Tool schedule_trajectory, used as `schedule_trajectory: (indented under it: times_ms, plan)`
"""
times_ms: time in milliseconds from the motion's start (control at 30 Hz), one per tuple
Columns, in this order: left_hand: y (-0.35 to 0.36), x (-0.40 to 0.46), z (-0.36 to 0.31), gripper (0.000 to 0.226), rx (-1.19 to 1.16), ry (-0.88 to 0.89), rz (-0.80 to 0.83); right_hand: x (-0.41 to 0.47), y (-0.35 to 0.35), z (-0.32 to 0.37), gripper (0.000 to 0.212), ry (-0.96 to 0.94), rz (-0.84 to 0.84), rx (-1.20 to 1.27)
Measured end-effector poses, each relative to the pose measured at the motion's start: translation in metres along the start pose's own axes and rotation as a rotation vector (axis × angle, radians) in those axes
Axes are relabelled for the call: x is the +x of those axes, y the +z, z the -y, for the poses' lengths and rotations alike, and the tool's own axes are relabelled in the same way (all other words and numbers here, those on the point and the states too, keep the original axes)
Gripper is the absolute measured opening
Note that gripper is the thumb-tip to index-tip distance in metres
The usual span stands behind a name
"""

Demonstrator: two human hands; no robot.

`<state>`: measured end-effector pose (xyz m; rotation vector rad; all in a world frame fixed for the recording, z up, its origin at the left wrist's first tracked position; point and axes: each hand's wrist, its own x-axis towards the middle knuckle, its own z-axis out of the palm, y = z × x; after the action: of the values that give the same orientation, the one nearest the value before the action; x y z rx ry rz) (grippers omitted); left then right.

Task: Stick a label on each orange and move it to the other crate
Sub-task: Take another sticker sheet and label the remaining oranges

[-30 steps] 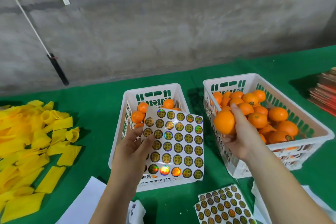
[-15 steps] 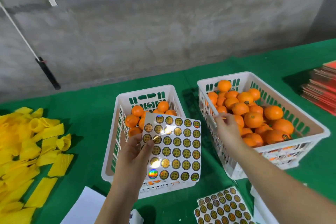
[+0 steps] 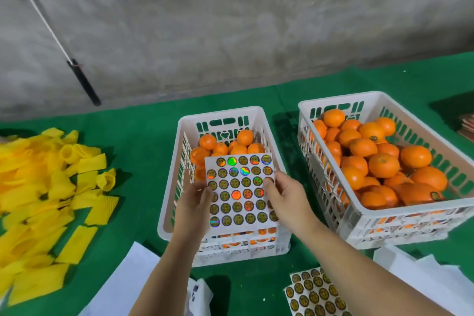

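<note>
My left hand [image 3: 192, 202] holds a white label sheet [image 3: 239, 192] by its left edge, above the middle crate [image 3: 220, 114]. The sheet carries several round holographic labels. My right hand [image 3: 287, 197] pinches the sheet's right edge, thumb on a label there. Neither hand holds an orange. A few oranges [image 3: 225, 145] lie at the back of the middle crate, partly hidden by the sheet. The right crate [image 3: 410, 213] is piled with many oranges [image 3: 382, 164], some showing labels.
Yellow foam nets [image 3: 38, 187] lie heaped at the left on the green table. More label sheets [image 3: 315, 295] lie at the front, with white paper [image 3: 128, 285] beside them. A red stack [image 3: 466, 123] sits at the far right edge.
My right hand let go of the orange it held over the right crate and moved left to the label sheet. The left hand kept hold of the sheet.
</note>
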<state>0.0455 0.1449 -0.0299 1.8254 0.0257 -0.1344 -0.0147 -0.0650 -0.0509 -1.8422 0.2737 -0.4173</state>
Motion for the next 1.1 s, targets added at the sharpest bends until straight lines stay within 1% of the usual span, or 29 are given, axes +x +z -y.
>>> schedule_trajectory:
  times_ms: [67, 133, 200, 233, 267, 300, 367, 400, 433, 500, 567, 600, 667, 700, 733, 767, 800, 833, 867, 933, 967, 1000, 1033, 1067, 1100]
  plan:
    - [-0.001, 0.012, 0.011, 0.016, 0.253, 0.072, -0.009, 0.003, 0.008, -0.005, 0.023, 0.001, -0.185, -0.038]
    - [0.001, 0.028, 0.018, 0.017, 0.427, 0.141, -0.03, 0.006, 0.012, -0.008, 0.021, 0.019, -0.317, -0.081]
    - [0.005, 0.048, 0.021, 0.02, 0.622, 0.191, -0.009, 0.008, 0.015, -0.009, 0.02, 0.046, -0.343, -0.122]
    - [0.005, 0.059, 0.023, 0.021, 0.704, 0.169, 0.025, 0.009, 0.016, -0.009, 0.019, 0.051, -0.338, -0.142]
    - [0.006, 0.07, 0.026, 0.024, 0.774, 0.114, 0.09, 0.009, 0.017, -0.009, 0.019, 0.051, -0.332, -0.162]
    - [0.007, 0.08, 0.031, 0.031, 0.857, 0.044, 0.197, 0.008, 0.018, -0.008, 0.019, 0.045, -0.327, -0.183]
    - [0.013, 0.093, 0.04, 0.061, 1.039, -0.048, 0.48, 0.008, 0.019, -0.009, 0.019, 0.027, -0.313, -0.234]
    - [0.018, 0.095, 0.044, 0.072, 1.095, -0.039, 0.582, 0.008, 0.02, -0.009, 0.019, 0.021, -0.3, -0.259]
    - [0.023, 0.097, 0.047, 0.078, 1.117, -0.012, 0.646, 0.009, 0.022, -0.009, 0.019, 0.018, -0.286, -0.281]
    - [0.032, 0.098, 0.054, 0.081, 1.146, -0.018, 0.71, 0.009, 0.023, -0.01, 0.019, 0.01, -0.262, -0.306]
    - [0.036, 0.101, 0.061, 0.075, 1.173, -0.041, 0.669, 0.008, 0.022, -0.01, 0.021, -0.002, -0.251, -0.302]
    - [0.037, 0.104, 0.064, 0.072, 1.186, -0.035, 0.616, 0.008, 0.022, -0.011, 0.023, -0.01, -0.25, -0.296]
    - [0.043, 0.103, 0.065, 0.066, 1.099, -0.108, 0.524, 0.007, 0.021, -0.013, 0.024, -0.021, -0.244, -0.282]
    - [0.046, 0.104, 0.063, 0.063, 1.048, -0.159, 0.507, 0.006, 0.02, -0.013, 0.023, -0.02, -0.239, -0.271]
    - [0.047, 0.103, 0.059, 0.06, 1.002, -0.173, 0.492, 0.006, 0.02, -0.014, 0.023, -0.018, -0.238, -0.26]
    - [0.046, 0.101, 0.056, 0.055, 1.026, -0.16, 0.532, 0.006, 0.02, -0.014, 0.023, -0.017, -0.241, -0.252]
    - [0.045, 0.101, 0.057, 0.05, 1.024, -0.111, 0.541, 0.007, 0.02, -0.014, 0.024, -0.015, -0.243, -0.249]
    - [0.044, 0.098, 0.055, 0.049, 1.033, -0.103, 0.547, 0.006, 0.021, -0.013, 0.025, -0.012, -0.245, -0.247]
    - [0.046, 0.099, 0.058, 0.049, 0.992, -0.149, 0.522, 0.006, 0.021, -0.012, 0.026, -0.011, -0.248, -0.244]
    - [0.044, 0.096, 0.053, 0.047, 0.82, -0.29, 0.464, 0.006, 0.021, -0.011, 0.029, -0.007, -0.254, -0.243]
    - [0.044, 0.095, 0.054, 0.049, 0.831, -0.295, 0.479, 0.006, 0.021, -0.011, 0.029, -0.006, -0.254, -0.245]
    - [0.044, 0.094, 0.053, 0.052, 0.819, -0.313, 0.439, 0.006, 0.021, -0.011, 0.03, -0.007, -0.255, -0.247]
    - [0.046, 0.096, 0.06, 0.055, 0.901, -0.248, 0.49, 0.006, 0.021, -0.011, 0.031, -0.01, -0.256, -0.248]
    - [0.045, 0.097, 0.062, 0.055, 0.852, -0.275, 0.431, 0.006, 0.021, -0.011, 0.031, -0.013, -0.256, -0.249]
    - [0.046, 0.097, 0.057, 0.055, 0.843, -0.251, 0.389, 0.006, 0.021, -0.011, 0.032, -0.014, -0.259, -0.25]
